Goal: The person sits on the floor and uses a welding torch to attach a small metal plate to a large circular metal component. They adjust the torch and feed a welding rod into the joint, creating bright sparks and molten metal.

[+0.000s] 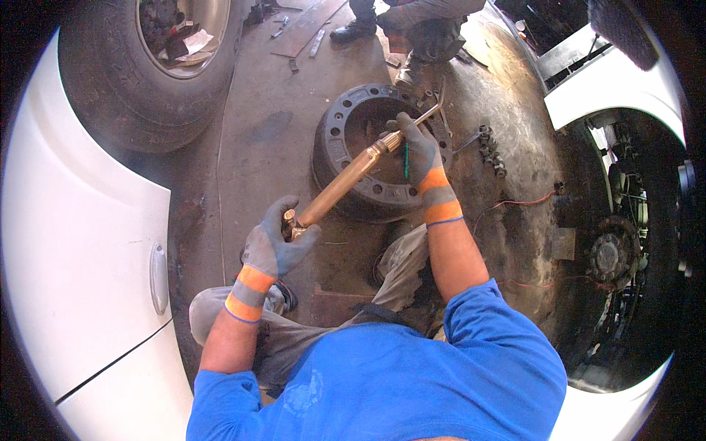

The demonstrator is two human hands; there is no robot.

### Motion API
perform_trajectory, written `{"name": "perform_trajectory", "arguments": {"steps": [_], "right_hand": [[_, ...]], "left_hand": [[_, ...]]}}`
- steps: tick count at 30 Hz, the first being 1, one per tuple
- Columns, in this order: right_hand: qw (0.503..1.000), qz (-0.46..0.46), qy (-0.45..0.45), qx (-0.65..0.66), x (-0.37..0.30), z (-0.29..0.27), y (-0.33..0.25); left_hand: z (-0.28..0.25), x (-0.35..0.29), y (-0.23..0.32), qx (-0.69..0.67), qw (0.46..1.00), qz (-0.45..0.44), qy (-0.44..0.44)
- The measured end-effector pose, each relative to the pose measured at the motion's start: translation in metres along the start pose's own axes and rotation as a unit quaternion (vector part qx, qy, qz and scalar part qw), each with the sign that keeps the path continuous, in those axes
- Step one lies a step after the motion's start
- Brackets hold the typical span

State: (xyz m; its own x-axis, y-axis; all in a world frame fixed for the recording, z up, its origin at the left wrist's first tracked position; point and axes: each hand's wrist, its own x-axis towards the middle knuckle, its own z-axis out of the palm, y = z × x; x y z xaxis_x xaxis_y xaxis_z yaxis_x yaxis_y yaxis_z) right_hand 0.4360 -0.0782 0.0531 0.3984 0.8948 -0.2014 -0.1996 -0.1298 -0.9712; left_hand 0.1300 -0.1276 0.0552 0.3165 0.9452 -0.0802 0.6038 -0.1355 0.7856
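A brass gas torch slants across the middle of the view, its thin bent tip pointing up to the right. My left hand, in a grey glove with an orange-banded cuff, is closed round the valve end. My right hand, gloved alike, grips the torch near the collar where the thin tube begins. Beneath it a round dark metal brake drum with a ring of bolt holes lies on the floor. A thin green strip shows below my right hand, against the drum's opening; what it belongs to is unclear.
Left stand a large tyre and a white vehicle panel. Right, an open wheel arch exposes a hub. Dark metal parts and an orange cable lie on the floor. Another person crouches beyond the drum.
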Motion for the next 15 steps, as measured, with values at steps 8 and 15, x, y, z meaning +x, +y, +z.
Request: {"name": "perform_trajectory", "arguments": {"steps": [8, 15], "right_hand": [[0.985, 0.031, -0.138, 0.099, -0.022, 0.003, -0.021], [0.992, 0.042, -0.119, -0.006, -0.013, -0.001, -0.007]], "left_hand": [[-0.004, -0.001, 0.001, 0.007, 0.999, -0.039, -0.006], [-0.012, -0.001, 0.003, 0.063, 0.996, -0.047, -0.044]]}}
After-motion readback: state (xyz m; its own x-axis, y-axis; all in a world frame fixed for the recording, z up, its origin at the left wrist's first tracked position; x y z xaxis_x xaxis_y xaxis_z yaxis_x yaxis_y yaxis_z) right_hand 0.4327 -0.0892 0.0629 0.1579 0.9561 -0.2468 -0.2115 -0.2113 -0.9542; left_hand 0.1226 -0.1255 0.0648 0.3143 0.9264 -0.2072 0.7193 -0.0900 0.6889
